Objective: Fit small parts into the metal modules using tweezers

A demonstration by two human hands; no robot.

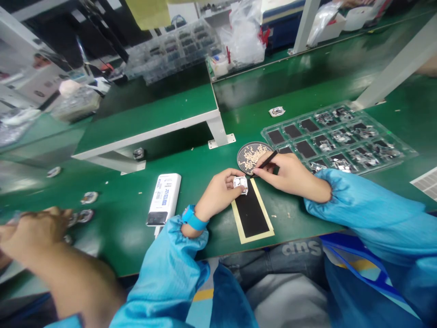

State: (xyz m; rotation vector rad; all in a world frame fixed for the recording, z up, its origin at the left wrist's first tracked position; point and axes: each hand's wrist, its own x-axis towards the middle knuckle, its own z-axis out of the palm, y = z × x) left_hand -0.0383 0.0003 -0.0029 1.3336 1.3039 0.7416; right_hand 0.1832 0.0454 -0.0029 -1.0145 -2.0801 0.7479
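Note:
My left hand [220,193] pinches a small white and metal part [241,183] at the far end of a black mat with a yellow border [251,213]. My right hand [290,173] grips thin black tweezers [265,162], their tip pointing at the part from the right. Just behind both hands lies a round perforated dish [248,152] with small pale pieces on it. Both arms wear blue sleeves; a blue band circles my left wrist.
A clear tray [336,136] of dark pockets, some with metal parts, lies right of the dish. A white box-shaped device [164,198] lies left of my hand. Another person's hands [32,232] work at the left edge among loose parts. A raised green shelf [146,120] stands behind.

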